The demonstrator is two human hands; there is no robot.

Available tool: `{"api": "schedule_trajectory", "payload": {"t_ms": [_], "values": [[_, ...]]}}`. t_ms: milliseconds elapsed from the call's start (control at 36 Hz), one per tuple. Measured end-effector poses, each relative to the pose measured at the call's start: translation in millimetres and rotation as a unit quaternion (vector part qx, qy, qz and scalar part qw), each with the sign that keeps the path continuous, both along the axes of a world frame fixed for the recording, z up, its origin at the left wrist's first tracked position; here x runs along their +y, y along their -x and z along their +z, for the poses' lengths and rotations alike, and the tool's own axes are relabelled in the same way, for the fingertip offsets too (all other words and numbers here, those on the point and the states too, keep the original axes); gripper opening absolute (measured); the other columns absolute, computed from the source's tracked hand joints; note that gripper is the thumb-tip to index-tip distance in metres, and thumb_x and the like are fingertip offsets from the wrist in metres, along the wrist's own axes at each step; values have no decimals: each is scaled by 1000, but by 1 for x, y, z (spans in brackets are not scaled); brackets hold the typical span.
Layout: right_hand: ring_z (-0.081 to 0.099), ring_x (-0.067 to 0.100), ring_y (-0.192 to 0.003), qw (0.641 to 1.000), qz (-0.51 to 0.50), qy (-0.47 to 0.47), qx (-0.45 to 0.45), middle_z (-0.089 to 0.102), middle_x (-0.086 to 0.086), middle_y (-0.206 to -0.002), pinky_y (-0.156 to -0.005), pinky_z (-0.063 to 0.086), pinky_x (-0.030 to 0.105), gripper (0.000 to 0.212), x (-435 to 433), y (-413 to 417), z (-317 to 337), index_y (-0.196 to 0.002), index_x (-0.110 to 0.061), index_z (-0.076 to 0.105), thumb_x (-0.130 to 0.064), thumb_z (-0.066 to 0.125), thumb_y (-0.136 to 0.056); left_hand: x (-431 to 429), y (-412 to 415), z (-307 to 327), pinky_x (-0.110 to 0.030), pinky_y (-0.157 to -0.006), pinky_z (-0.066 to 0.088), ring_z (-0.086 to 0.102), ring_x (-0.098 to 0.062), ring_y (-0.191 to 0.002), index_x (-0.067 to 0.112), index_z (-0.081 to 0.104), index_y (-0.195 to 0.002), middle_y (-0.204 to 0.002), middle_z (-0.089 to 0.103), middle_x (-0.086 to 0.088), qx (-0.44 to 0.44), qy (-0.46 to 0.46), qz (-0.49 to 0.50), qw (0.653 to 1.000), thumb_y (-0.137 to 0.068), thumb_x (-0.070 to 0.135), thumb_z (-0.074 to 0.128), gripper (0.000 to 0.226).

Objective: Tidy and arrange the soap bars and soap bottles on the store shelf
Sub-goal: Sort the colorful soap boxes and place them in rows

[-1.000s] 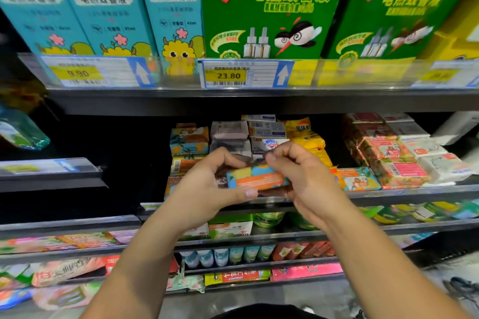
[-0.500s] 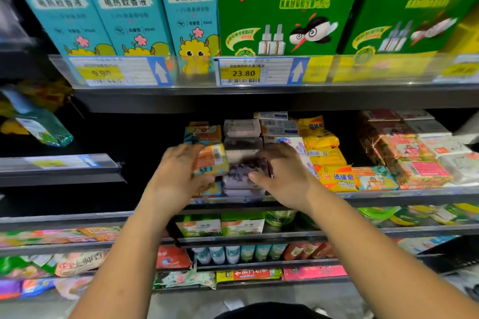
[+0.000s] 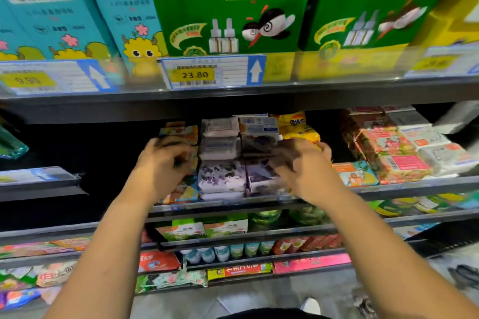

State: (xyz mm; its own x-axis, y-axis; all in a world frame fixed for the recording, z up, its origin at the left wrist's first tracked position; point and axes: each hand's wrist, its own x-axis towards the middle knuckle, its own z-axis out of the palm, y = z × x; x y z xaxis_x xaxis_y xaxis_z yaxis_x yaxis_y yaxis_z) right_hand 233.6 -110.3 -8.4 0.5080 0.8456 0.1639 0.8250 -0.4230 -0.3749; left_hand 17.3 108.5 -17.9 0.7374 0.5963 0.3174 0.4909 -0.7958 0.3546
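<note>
Both hands have moved deeper in: my left hand [image 3: 166, 163] covers the orange-teal soap stack [image 3: 181, 193], and my right hand [image 3: 300, 167] steadies the purple soap bars [image 3: 223, 176], probably to keep the columns flush. Motion blur means I cannot tell whether either hand is gripping.

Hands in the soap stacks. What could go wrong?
1. The purple floral soap stack sits at the front edge of the shelf; a nudge from the left hand or right hand might tip it off.
2. The yellow packs behind the right hand look loosely piled and could slide.
</note>
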Motion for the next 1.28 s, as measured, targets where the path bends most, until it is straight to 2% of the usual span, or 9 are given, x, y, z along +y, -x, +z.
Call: {"api": "schedule_trajectory", "payload": {"t_ms": [56,139,250,361,583,778,889,1056,1278], "values": [[52,30,-117,996,-40,-4,-74,65,0,-108,-102,23,51,22,-21,-31,2,-101,-29,71,-28,60,-83,-15,-17,11,-40,-95,52,67,-29,-100,12,77,-99,-107,72,-7,-16,-1,-22,1000,-87,22,67,18],[44,27,-126,981,-92,146,-83,61,-4,-123,-103,26,52,44,-47,-74,10,-116,-34,66,-18,74,-76,-45,-52,22,-32,-91,48,63,-24,-105,17,72,-106,-115,66,-1,26,-6,-71,997,-95,29,55,23],[30,24,-141,958,-68,270,-77,49,-11,-145,-115,8,63,46,-65,-114,10,-134,-45,54,-38,67,-90,-90,-106,25,-33,-98,45,57,-23,-115,17,69,-117,-122,64,-2,59,47,-168,983,-93,35,57,33],[19,30,-147,928,-6,365,-69,37,-1,-158,-112,-4,71,47,-73,-125,9,-144,-39,44,-26,50,-100,-132,-156,19,-24,-100,33,47,-15,-123,26,59,-132,-136,52,7,85,48,-215,972,-97,37,57,36],[27,37,-136,917,54,391,-65,37,14,-143,-112,8,70,44,-80,-138,12,-142,-16,44,-27,51,-100,-166,-200,-11,-45,-121,-7,-13,-23,-152,40,13,-157,-165,-11,10,322,39,-165,931,-99,59,43,68],[17,35,-143,932,75,351,-42,28,13,-155,-114,-5,68,55,-87,-149,10,-147,-27,42,-50,52,-98,-162,-200,-14,-49,-121,-9,-14,-17,-152,43,15,-155,-166,-8,8,318,26,-150,936,-99,67,27,62],[37,34,-131,954,67,293,2,51,15,-132,-114,0,60,43,-91,-151,11,-132,-23,51,-36,58,-92,-165,-199,-14,-51,-121,-7,-10,-16,-153,44,22,-153,-166,-3,10,296,11,-149,943,-99,64,31,58],[46,23,-116,974,81,209,-21,52,-1,-116,-94,20,40,49,-103,-151,16,-123,-27,61,-45,74,-80,-165,-198,-11,-52,-122,-5,-4,-17,-153,39,27,-152,-167,9,7,275,-5,-149,950,-97,64,38,62],[47,1,-93,998,13,-38,40,47,-15,-101,-78,38,14,44,-131,-133,20,-122,-24,65,-34,81,-82,-166,-167,-6,-42,-121,26,18,4,-143,59,24,-144,-155,21,28,-37,152,-190,969,-98,32,60,64]]}}
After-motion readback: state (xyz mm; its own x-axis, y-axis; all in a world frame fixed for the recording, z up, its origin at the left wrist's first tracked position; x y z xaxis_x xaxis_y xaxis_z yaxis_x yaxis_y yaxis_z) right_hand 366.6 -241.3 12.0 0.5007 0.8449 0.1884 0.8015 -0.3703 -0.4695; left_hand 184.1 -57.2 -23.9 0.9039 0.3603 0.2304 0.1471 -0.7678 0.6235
